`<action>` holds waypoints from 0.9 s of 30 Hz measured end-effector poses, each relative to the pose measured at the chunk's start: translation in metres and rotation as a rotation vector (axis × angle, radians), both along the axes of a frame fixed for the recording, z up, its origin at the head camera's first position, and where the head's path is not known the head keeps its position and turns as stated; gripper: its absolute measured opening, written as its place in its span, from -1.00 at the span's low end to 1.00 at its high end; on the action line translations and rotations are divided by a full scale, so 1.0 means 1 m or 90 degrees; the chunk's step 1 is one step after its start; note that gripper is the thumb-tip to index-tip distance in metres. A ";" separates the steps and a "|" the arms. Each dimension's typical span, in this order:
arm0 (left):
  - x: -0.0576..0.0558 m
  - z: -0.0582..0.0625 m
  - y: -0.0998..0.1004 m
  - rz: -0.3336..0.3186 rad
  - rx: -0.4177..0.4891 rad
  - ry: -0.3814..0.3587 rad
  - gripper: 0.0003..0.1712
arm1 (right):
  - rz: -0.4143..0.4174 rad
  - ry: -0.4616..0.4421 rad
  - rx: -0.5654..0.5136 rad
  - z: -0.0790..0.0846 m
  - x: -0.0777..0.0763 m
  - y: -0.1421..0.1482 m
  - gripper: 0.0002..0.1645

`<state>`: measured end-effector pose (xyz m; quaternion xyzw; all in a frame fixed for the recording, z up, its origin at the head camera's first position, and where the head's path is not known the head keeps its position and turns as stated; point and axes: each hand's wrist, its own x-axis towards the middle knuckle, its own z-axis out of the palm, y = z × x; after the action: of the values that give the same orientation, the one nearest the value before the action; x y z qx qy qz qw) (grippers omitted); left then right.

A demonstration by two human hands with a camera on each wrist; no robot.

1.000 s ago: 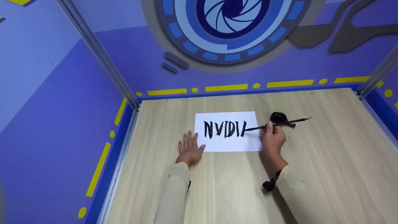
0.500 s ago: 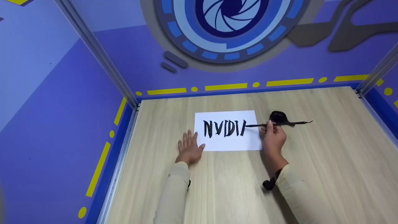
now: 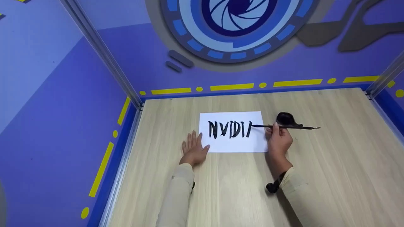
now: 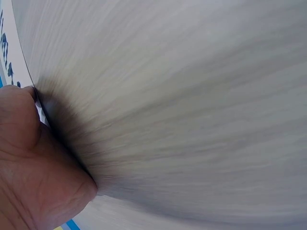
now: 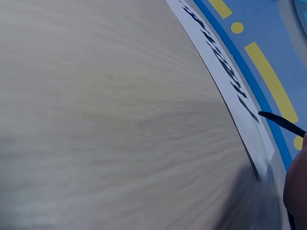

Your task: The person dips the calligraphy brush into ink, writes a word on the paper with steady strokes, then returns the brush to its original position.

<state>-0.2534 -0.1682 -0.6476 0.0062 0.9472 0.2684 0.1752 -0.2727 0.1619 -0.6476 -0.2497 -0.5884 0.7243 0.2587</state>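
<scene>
A white sheet of paper (image 3: 233, 146) lies on the wooden table, bearing large black brushed letters (image 3: 235, 129) that read NVIDI and then a slanted stroke. My left hand (image 3: 193, 150) rests flat with fingers spread at the sheet's left edge, thumb on its lower left corner. In the left wrist view the palm side of that hand (image 4: 43, 177) lies low on the table. My right hand (image 3: 279, 141) pinches a thin black writing brush (image 3: 296, 127) held nearly level. The brush tip (image 5: 268, 115) is right by the top of the slanted stroke.
Behind the right hand sits a black ink dish (image 3: 285, 118), partly overlapped by the brush. The wooden table (image 3: 233, 189) is bounded by a purple-blue back wall (image 3: 126, 60) and side walls with metal corner posts. A black wrist device (image 3: 273, 187) hangs at the right cuff.
The brush has swung from a slant to nearly level, its tip rising along the last stroke to the top. The left hand has stayed in place on the paper.
</scene>
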 end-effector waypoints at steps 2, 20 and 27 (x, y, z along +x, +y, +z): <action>0.000 0.000 0.000 0.000 -0.002 0.002 -0.12 | -0.003 0.005 0.003 0.000 0.000 0.000 -0.55; 0.000 -0.001 0.002 0.000 -0.031 -0.011 -0.13 | 0.009 0.008 -0.057 0.003 0.000 0.000 -0.52; 0.001 0.007 0.002 0.000 -0.020 -0.014 -0.13 | 0.010 -0.001 -0.034 0.001 0.000 0.002 -0.54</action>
<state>-0.2524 -0.1659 -0.6409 0.0006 0.9493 0.2538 0.1854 -0.2732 0.1643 -0.6466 -0.2527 -0.5709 0.7415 0.2457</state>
